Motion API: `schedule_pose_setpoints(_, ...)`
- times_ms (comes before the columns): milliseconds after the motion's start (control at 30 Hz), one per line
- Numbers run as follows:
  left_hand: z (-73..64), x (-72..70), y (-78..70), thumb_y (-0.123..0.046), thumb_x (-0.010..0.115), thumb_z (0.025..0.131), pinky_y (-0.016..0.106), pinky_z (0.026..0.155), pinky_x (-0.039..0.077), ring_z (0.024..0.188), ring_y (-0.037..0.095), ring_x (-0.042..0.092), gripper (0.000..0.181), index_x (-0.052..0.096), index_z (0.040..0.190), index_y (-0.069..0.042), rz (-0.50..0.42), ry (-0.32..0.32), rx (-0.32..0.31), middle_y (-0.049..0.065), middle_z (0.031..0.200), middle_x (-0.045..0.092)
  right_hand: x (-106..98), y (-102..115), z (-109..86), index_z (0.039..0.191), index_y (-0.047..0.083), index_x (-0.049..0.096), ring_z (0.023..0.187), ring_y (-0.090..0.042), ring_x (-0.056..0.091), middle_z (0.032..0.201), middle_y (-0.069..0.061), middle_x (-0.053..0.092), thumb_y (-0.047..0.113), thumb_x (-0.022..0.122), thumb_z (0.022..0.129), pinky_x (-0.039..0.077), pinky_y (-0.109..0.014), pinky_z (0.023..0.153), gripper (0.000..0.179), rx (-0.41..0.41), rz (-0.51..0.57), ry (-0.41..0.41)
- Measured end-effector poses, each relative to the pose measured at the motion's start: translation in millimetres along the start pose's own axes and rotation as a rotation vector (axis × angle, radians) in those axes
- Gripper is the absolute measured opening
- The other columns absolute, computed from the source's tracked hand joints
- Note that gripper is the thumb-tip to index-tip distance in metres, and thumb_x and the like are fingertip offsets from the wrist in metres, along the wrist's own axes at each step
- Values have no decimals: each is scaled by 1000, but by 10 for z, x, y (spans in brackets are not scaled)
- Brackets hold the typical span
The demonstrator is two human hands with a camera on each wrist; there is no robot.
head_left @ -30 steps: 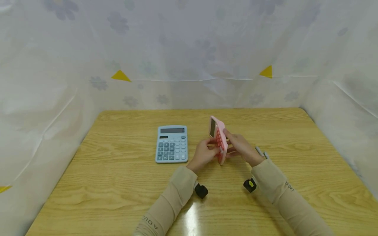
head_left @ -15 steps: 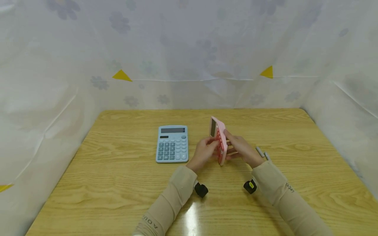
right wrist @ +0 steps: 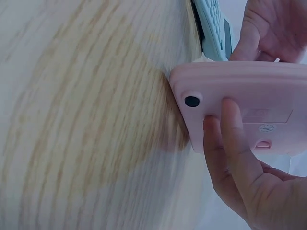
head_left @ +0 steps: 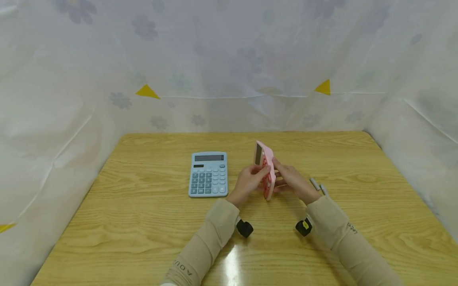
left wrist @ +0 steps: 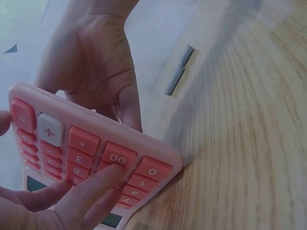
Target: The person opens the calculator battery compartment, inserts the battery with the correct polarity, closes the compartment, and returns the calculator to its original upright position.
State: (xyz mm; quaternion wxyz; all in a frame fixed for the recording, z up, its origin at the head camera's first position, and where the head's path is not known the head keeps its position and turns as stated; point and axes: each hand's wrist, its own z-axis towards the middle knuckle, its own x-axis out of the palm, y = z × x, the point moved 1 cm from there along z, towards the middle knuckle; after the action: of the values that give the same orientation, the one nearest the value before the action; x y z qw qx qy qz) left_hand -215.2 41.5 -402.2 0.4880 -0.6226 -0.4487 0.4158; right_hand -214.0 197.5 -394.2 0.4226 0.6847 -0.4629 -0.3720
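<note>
Calc (right wrist: 266, 93) (pink) w/ mostly red keys (left wrist: 84, 140)

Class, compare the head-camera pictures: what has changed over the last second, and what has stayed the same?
The left hand's thumb has moved up the pink calculator's face, away from the person. Nothing was visibly picked up or let go. The right hand stays behind the tilted pink calculator; the blue calculator lies as before.

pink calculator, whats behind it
Behind the pink calculator is the right hand, its fingers against the back. A dark disc and a pale round mark show; whatever the fingers cover can't be seen.
</note>
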Motion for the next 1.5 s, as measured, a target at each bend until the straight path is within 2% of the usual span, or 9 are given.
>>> schedule_pose_setpoints(100,-3,-4,-2,-43,61,84,38,73,51,86,19,59,45,60,107,-4,-13,5,-7,5,100,60,-1,-18,6,136,-3,34,92,-26,61,120,-25,49,61,38,88,50,-38,77,80,9,11,-5)
schedule_pose_setpoints(233,8,-7,6,-40,61,85,38,72,51,83,18,60,42,60,105,-3,-30,7,-3,5,96,60,0,-33,10,139,-5,28,93,-26,59,125,-27,43,42,37,96,50,-37,78,64,12,16,-8)
schedule_pose_setpoints(367,7,-11,0,-39,60,86,37,71,51,84,19,60,42,59,106,-2,-36,11,9,6,96,60,4,-35,15,139,-6,25,91,-23,59,127,-27,41,29,36,99,50,-35,76,55,21,24,-16)
schedule_pose_setpoints(467,1,-14,-2,-38,59,86,38,71,51,84,19,60,42,59,107,-1,-52,20,10,7,97,60,13,-35,20,139,-6,25,87,-20,60,127,-27,41,28,37,99,50,-35,75,54,28,28,-24)
schedule_pose_setpoints(667,24,-12,22,-31,59,88,44,68,51,76,21,61,38,57,107,2,-161,48,10,9,93,59,25,-32,32,138,-6,28,83,-18,60,124,-26,43,26,38,98,51,-35,74,52,30,30,-30)
schedule_pose_setpoints(900,56,-14,56,-22,57,88,46,67,51,74,25,60,30,56,104,3,-241,67,12,8,85,58,20,-32,26,137,-7,29,83,-19,61,125,-26,43,25,40,98,51,-34,73,52,5,-16,-31)
schedule_pose_setpoints(1133,56,-38,86,-17,48,91,45,70,51,81,22,61,31,54,112,6,-339,130,28,22,101,60,4,-39,16,137,-8,27,90,-23,60,128,-30,42,20,41,98,50,-40,77,50,-33,-62,-18)
schedule_pose_setpoints(1300,54,-46,100,-13,46,89,40,66,52,76,19,61,37,50,119,8,-406,154,33,26,105,58,-3,-46,9,137,-8,29,86,-21,60,125,-30,43,19,44,97,50,-39,76,50,-24,-91,-25)
schedule_pose_setpoints(1500,49,-66,112,-14,44,90,39,68,52,80,20,61,40,46,122,9,-456,178,18,26,110,56,1,-42,11,136,-9,29,85,-21,61,123,-31,44,23,48,95,51,-36,72,55,-30,-108,-24)
